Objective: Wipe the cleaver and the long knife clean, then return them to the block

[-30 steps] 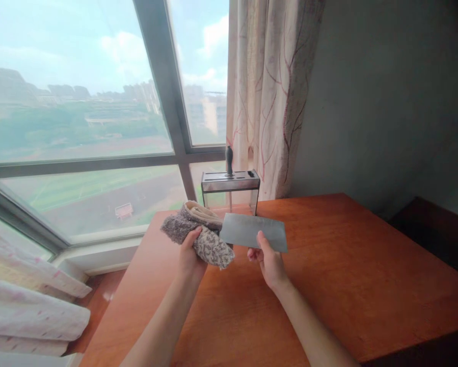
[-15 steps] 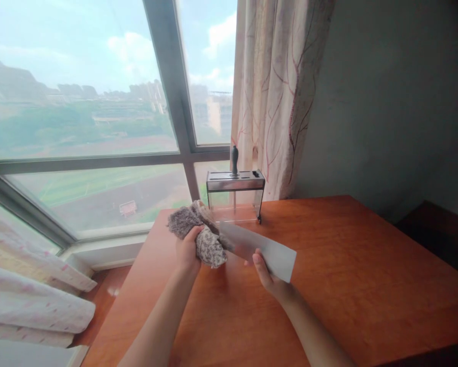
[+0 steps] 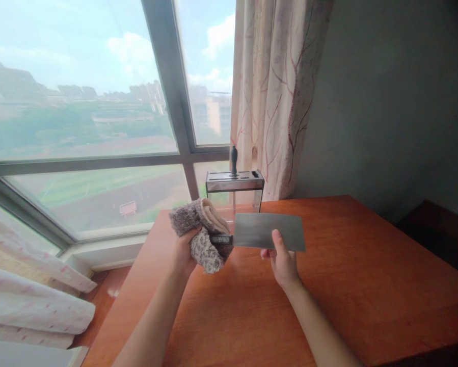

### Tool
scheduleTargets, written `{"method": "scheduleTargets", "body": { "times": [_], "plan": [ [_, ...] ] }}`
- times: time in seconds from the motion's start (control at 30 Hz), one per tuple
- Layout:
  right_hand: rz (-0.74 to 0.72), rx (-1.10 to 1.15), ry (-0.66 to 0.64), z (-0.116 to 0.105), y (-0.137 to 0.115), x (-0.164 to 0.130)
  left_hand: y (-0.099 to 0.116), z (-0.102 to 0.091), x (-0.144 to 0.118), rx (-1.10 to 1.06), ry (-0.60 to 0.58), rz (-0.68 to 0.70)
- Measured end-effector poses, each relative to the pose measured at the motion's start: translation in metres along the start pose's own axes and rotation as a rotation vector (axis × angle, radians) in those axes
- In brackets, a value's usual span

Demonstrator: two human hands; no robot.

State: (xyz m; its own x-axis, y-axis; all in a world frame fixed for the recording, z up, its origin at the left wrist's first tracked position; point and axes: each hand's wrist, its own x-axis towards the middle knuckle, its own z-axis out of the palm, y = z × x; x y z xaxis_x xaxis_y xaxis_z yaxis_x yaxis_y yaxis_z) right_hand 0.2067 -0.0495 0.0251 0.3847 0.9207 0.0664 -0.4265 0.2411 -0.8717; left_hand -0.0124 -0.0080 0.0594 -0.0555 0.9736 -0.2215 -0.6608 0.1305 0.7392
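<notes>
My left hand (image 3: 185,252) is closed on a folded grey and white towel (image 3: 208,250), which is wrapped around the black handle (image 3: 221,239) of a cleaver (image 3: 253,230). The broad steel blade points right, nearly level, above the table. With thumb on the near face and fingers behind, my right hand (image 3: 284,260) grips the blade near its far end. Behind the blade stands a knife block (image 3: 234,181) with clear sides and a slotted metal top; one dark-handled tool (image 3: 234,159) sticks up from it.
The brown wooden table (image 3: 347,285) extends under both hands. A large window (image 3: 79,199) borders it at left and back, with patterned curtains (image 3: 270,102) at the back and more curtains (image 3: 30,300) at lower left. A dark wall (image 3: 385,112) is at right.
The cleaver has turned from sloping down to the right to nearly level, its far end rising. My right hand has moved up and slightly right with it. The towel has shifted slightly.
</notes>
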Motion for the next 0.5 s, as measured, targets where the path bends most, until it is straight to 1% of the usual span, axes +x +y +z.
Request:
{"method": "scheduleTargets", "body": {
  "times": [0.1,0.2,0.33,0.4,0.5],
  "plan": [
    [0.040,0.058,0.031,0.005,-0.001,-0.003,-0.004,0.002,-0.001,-0.131,-0.017,-0.073],
    [0.069,0.088,0.060,0.008,-0.002,-0.004,-0.008,0.006,-0.005,-0.240,-0.054,-0.068],
    [0.083,0.107,0.095,0.011,0.001,-0.004,-0.013,0.015,-0.017,-0.324,-0.129,-0.064],
    [0.088,0.110,0.073,0.012,0.003,-0.005,-0.019,0.020,-0.023,-0.337,-0.139,-0.067],
    [0.111,0.064,0.003,0.015,0.008,-0.010,-0.031,0.028,-0.028,-0.311,-0.086,-0.095]
  ]
}}
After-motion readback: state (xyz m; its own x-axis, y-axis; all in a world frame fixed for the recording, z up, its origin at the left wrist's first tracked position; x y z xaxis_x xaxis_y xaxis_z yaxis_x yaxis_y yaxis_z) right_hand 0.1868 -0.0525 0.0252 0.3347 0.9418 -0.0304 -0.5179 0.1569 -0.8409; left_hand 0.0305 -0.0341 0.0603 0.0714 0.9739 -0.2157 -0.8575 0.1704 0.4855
